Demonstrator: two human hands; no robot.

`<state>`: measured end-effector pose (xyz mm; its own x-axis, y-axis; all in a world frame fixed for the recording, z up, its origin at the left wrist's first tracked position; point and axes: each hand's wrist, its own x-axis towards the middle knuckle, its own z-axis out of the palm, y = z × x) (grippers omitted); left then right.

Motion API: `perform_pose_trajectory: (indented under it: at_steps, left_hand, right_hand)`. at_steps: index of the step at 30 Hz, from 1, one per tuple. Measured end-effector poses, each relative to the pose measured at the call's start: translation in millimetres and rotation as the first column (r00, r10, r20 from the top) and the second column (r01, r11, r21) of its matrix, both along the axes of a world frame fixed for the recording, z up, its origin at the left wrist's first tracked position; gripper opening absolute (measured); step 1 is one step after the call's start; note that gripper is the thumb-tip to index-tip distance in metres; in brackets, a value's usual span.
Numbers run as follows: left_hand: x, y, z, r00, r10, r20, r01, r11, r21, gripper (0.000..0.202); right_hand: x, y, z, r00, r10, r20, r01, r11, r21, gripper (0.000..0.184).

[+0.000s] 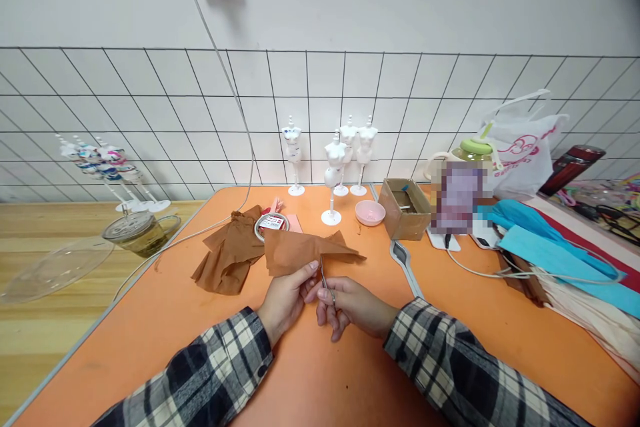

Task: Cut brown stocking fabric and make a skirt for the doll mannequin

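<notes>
My left hand (289,295) pinches the lower edge of a thin brown sheet (295,250), which looks like crepe paper or fabric. In my right hand (350,305) is a small pair of metal scissors (324,278), fingers through the handles. Its blades point up against the sheet, near my left thumb. The sheet stands above the orange table (300,380), with a narrow strip reaching right. Left of it lies a crumpled brown piece (231,257), beside a roll of tape (271,225) with a label.
Behind my hands stand several white mini dress forms (334,163), a pink bowl (370,213) and a cardboard box (407,213). A blurred phone (457,197), cable and blue sheets (560,250) lie right. A glass cup (137,233) stands left, near a white cord.
</notes>
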<state>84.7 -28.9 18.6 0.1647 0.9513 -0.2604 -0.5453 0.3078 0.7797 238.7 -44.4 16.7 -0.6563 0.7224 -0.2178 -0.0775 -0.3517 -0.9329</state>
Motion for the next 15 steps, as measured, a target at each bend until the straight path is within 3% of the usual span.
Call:
perform_pose_trajectory:
  at_steps: [2, 4, 7, 10, 15]
  left_hand:
    - [0.5, 0.7, 2.5, 0.989, 0.149, -0.010, -0.148, 0.989, 0.029, 0.020]
    - [1.6, 1.7, 4.7, 0.945, 0.327, 0.006, -0.327, 0.943, 0.065, 0.018]
    - [4.0, 1.9, 5.0, 0.896, 0.441, 0.048, -0.439, 0.897, -0.052, 0.015]
    - [5.0, 1.0, 2.9, 0.935, 0.347, 0.070, -0.321, 0.915, -0.243, 0.010]
    - [2.5, 1.8, -0.1, 0.987, 0.109, 0.117, -0.081, 0.971, -0.224, 0.012]
  right_hand:
    - [-0.2, -0.4, -0.6, 1.000, 0.001, 0.000, -0.001, 1.000, 0.000, 0.050]
    - [-0.4, -0.6, -0.2, 1.000, 0.005, 0.007, -0.005, 1.000, -0.008, 0.050]
    - [-0.5, -0.1, 0.6, 0.999, 0.015, 0.031, -0.015, 1.000, -0.014, 0.050]
    - [0.3, 1.5, 0.6, 0.998, 0.047, 0.048, -0.045, 0.999, -0.029, 0.050]
    - [1.9, 3.2, 0.7, 0.997, 0.068, 0.037, -0.066, 0.996, -0.061, 0.049]
